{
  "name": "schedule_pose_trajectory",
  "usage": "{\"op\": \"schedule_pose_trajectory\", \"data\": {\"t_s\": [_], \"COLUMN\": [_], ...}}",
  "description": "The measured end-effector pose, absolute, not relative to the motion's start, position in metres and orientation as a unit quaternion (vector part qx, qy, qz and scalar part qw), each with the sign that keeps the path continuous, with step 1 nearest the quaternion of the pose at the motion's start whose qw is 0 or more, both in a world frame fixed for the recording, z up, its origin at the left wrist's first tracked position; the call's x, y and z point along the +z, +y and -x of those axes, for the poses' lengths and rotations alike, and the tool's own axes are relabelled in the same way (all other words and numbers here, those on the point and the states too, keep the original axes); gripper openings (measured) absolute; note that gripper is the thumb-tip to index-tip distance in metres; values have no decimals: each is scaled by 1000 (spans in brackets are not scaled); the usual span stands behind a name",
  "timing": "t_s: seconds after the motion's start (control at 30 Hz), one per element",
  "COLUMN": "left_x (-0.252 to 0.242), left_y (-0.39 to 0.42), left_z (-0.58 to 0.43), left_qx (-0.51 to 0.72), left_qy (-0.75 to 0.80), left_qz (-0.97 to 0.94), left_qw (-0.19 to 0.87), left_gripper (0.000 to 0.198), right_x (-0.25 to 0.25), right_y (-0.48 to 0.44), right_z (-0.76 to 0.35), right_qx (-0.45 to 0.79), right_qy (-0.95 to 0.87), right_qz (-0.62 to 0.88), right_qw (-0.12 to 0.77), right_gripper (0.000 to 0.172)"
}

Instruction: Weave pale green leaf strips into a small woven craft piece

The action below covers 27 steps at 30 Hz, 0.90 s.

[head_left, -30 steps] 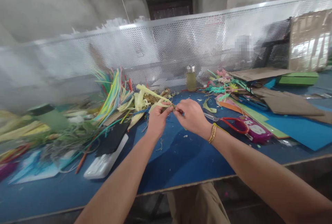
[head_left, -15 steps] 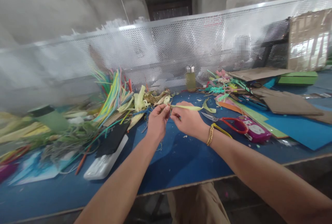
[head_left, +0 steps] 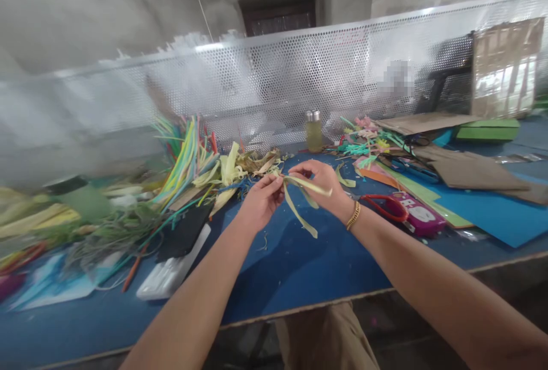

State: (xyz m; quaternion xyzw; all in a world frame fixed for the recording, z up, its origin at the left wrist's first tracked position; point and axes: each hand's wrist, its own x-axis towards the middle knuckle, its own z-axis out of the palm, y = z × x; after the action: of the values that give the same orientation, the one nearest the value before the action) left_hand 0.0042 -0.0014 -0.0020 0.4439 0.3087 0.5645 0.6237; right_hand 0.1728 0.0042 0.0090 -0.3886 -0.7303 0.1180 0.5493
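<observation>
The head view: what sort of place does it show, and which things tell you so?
Probably a craft workroom. A bundle of coloured stems and red-handled scissors share the blue table, and the left hand pinches pale strips.

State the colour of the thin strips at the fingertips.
The strips are pale yellow-green, best seen in the head view.

Above the blue table [head_left: 308,284], the left hand [head_left: 262,201] pinches pale strips [head_left: 295,210], their loose ends trailing right; the right hand [head_left: 323,183] curls around behind them, its grip partly hidden. Red-handled scissors [head_left: 387,208] lie right, a bottle [head_left: 314,137] stands far.
</observation>
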Motion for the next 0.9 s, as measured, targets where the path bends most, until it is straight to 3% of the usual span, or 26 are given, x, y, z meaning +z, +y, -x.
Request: {"op": "schedule_pose_trajectory", "data": {"t_s": [0.1, 0.23, 0.33, 0.4, 0.6, 0.9], "left_x": [-4, -3, -2, -3, -4, -1], "left_y": [-2, -2, -1, -1, -2, -7], "left_z": [-6, -5, -4, -4, -6, -11], "left_qx": [546, 560, 560, 551, 529, 499], "left_qy": [310, 305, 300, 302, 329, 361], "left_qz": [-449, -427, -422, -421, -411, -442], "left_qw": [635, 641, 647, 654, 665, 652], "left_gripper": [25, 25, 25, 23, 23, 23], "right_x": [9, 10, 12, 12, 8, 5], "right_y": [6, 4, 3, 4, 7, 10], "right_z": [-174, -175, -175, -175, -172, -166], "right_qx": [116, 65, 59, 80, 191, 217], "right_qy": [-742, -789, -797, -778, -734, -692], "right_qz": [363, 338, 323, 322, 349, 372], "right_qw": [551, 509, 507, 534, 550, 579], "right_gripper": [8, 21, 14, 8, 14, 21]}}
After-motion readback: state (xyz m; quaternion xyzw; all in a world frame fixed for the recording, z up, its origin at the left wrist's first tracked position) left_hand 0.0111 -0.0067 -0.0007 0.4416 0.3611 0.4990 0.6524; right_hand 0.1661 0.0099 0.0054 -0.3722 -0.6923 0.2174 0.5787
